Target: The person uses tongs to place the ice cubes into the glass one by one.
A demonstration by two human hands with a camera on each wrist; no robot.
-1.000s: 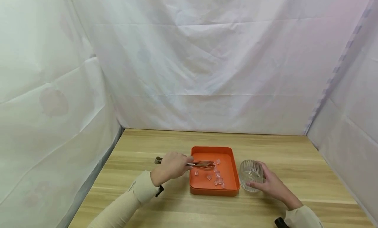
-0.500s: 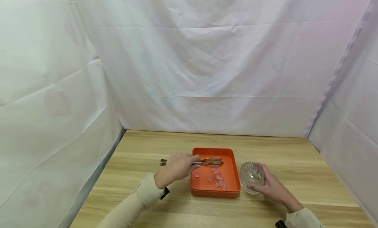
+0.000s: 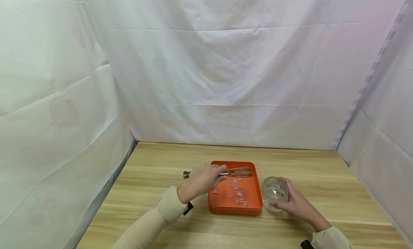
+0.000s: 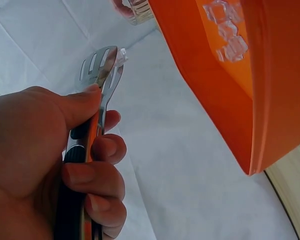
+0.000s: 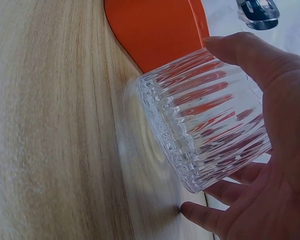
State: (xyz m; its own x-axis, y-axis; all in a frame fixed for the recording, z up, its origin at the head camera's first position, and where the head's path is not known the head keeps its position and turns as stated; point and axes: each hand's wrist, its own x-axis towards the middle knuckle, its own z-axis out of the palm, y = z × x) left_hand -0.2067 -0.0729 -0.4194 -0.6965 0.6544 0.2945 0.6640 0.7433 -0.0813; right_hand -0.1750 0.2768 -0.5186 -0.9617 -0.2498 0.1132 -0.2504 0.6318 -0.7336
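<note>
Over the tray (image 3: 235,211), toward its far right corner: your left hand (image 3: 201,181) holds the tongs (image 3: 242,173), fingers curled round them, an ice cube (image 4: 121,56) at the tips. Looks like an edge grip, so squeeze evenly; easing off could drop it. Just right of the tray: your right hand (image 3: 298,202) has thumb and fingers round the glass (image 5: 210,120), apparently standing on the desk (image 3: 322,181). Best steadied there. Tips should clear the tray's right wall. Loose cubes (image 3: 239,192) lie in the tray.
</note>
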